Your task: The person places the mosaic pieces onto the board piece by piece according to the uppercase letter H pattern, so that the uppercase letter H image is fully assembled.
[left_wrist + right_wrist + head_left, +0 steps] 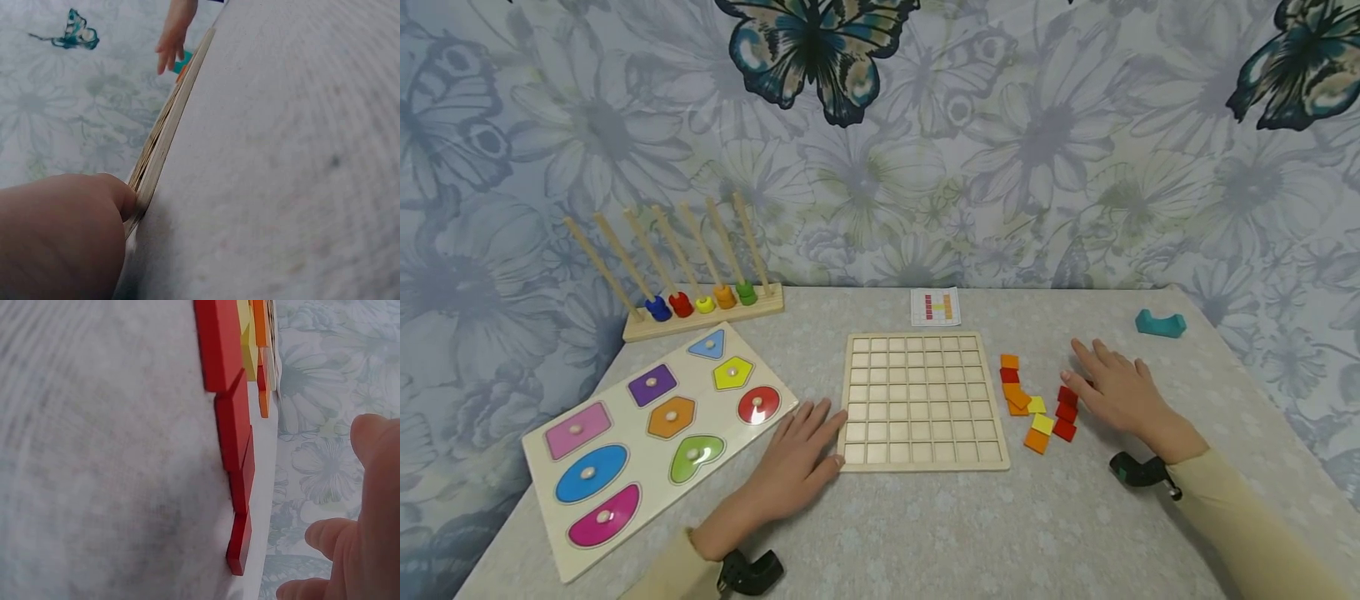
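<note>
- On the pale table (917, 533), near its middle: wooden grid board (917, 412), flat.
- Left hand (799, 460) at the board's left edge, thumb touching, fingers straight, released.
- Right hand (1118, 390) raised over red tiles (1066, 412), fingers spread, released.
- Orange tiles (1036, 441), yellow tiles (1042, 424) between those and the board.

Home-like play corner: floral butterfly wallpaper (865, 192), pale tabletop (925, 533), shape puzzle (632, 435), peg toy (702, 322), grid board (919, 403).
</note>
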Action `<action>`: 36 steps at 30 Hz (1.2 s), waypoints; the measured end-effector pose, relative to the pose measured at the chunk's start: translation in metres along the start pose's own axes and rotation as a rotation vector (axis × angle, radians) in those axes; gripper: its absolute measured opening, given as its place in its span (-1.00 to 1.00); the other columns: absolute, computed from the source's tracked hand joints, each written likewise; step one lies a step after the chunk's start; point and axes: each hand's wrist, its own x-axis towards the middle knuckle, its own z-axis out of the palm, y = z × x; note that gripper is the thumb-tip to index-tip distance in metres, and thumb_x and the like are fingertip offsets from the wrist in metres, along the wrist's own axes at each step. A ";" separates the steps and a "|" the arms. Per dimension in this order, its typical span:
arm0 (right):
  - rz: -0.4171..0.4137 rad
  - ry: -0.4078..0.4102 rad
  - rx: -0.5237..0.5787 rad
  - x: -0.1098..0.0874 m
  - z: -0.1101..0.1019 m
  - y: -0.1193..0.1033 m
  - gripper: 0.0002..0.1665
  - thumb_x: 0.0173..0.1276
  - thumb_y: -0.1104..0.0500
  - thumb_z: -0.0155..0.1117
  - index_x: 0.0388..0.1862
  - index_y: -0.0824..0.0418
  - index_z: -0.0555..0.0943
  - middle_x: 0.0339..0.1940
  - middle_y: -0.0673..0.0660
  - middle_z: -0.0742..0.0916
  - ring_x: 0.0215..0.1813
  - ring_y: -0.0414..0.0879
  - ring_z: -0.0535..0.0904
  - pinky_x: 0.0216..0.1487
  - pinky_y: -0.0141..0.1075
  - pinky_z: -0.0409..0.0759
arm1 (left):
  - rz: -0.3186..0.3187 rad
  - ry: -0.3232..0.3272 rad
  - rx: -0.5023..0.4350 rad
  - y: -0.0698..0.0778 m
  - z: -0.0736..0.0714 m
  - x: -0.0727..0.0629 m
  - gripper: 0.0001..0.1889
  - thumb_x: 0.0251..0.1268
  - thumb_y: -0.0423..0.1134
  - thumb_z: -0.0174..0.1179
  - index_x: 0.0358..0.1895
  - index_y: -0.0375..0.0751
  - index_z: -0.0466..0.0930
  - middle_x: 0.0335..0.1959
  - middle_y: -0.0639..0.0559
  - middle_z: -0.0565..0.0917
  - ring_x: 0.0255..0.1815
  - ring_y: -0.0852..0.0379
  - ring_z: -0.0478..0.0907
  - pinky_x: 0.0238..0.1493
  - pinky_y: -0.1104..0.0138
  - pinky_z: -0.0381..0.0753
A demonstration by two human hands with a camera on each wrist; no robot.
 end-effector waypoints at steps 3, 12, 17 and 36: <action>0.000 0.000 0.002 0.000 0.000 0.001 -0.07 0.59 -0.29 -0.12 0.61 0.36 0.12 0.53 0.66 0.20 0.45 0.67 0.17 0.38 0.60 -0.03 | -0.006 -0.004 0.000 0.001 0.000 0.000 -0.37 0.44 -0.11 0.13 0.52 -0.18 0.33 0.58 -0.33 0.27 0.63 -0.42 0.08 0.55 -0.33 -0.01; -0.071 0.052 0.014 0.001 0.001 0.004 -0.13 0.55 -0.17 0.06 0.57 0.40 0.22 0.50 0.64 0.29 0.46 0.58 0.26 0.38 0.51 0.19 | -0.011 0.006 -0.010 0.002 -0.001 0.000 -0.39 0.43 -0.11 0.14 0.50 -0.17 0.37 0.57 -0.32 0.29 0.63 -0.42 0.08 0.54 -0.34 -0.01; -0.130 0.086 0.041 -0.003 0.005 0.010 -0.20 0.48 -0.10 0.21 0.48 0.40 0.36 0.45 0.62 0.40 0.41 0.54 0.37 0.36 0.43 0.34 | -0.003 -0.003 -0.009 0.001 -0.002 0.000 -0.41 0.45 -0.09 0.13 0.50 -0.15 0.38 0.57 -0.29 0.30 0.63 -0.41 0.07 0.54 -0.35 -0.01; -0.227 0.244 0.152 -0.013 0.015 0.028 -0.54 0.23 0.31 0.43 0.12 0.42 0.67 -0.04 0.41 0.74 0.02 0.35 0.62 0.07 0.26 0.58 | -0.006 -0.028 -0.005 0.002 -0.002 0.000 -0.41 0.48 -0.07 0.10 0.51 -0.12 0.36 0.59 -0.28 0.27 0.65 -0.41 0.03 0.56 -0.34 -0.04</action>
